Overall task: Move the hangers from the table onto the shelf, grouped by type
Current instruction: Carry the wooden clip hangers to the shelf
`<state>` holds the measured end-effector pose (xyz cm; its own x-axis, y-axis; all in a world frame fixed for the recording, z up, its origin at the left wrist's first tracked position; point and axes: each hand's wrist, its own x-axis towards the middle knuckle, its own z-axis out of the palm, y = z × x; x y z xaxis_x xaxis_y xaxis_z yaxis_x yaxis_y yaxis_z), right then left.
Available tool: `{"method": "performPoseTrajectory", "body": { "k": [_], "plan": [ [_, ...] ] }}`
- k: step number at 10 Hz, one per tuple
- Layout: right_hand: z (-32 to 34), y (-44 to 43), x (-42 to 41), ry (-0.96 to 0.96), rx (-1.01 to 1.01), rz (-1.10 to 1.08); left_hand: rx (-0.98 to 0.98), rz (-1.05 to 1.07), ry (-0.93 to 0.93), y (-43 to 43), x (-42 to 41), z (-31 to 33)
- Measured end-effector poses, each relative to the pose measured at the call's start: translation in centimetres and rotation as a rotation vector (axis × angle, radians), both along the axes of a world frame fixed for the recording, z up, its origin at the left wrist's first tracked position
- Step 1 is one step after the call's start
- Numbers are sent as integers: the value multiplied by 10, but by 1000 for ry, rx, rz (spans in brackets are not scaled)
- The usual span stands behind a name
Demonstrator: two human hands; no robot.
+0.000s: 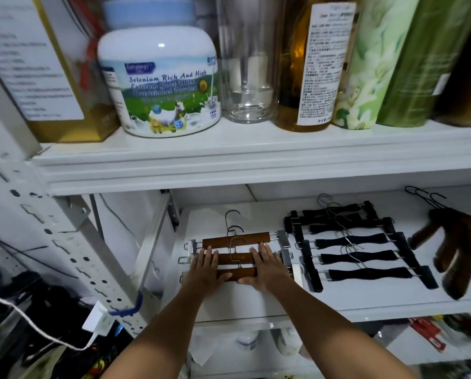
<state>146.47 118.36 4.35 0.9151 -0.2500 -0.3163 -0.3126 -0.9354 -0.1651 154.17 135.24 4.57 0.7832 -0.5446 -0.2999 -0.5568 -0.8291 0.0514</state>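
three wooden clip hangers (235, 240) lying flat in a row at the left of the middle shelf (256, 305), hooks toward the back, metal clips at both ends; left grip (205, 269) laid flat on the left part of the two nearer ones, fingers straight and slightly spread, pinching nothing; right grip (267, 266) flat on the right part of the same two, fingers straight, pinching nothing; just beside to the right, apart from the wooden ones, a group of black clip hangers (352, 240) in a row on the same shelf; further right dark brown hangers (458, 242), blurred, type hard to tell; on the upper shelf (256, 149) a milk powder tin (160, 86), a clear glass (248, 77), an amber bottle (302, 77), green tubes (371, 64); lower left a white charger (96, 321) with cable on the shelf post
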Motion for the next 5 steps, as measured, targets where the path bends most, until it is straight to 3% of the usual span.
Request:
{"method": "performPoseTrajectory", "body": {
  "k": [2,5],
  "plan": [
    [5,0,4,10,-3,-19,-58,41,-3,0,-2,3],
    [28,-13,-34,-172,32,-92,-88,-17,-100,-15,-35,21]
  ]
}}
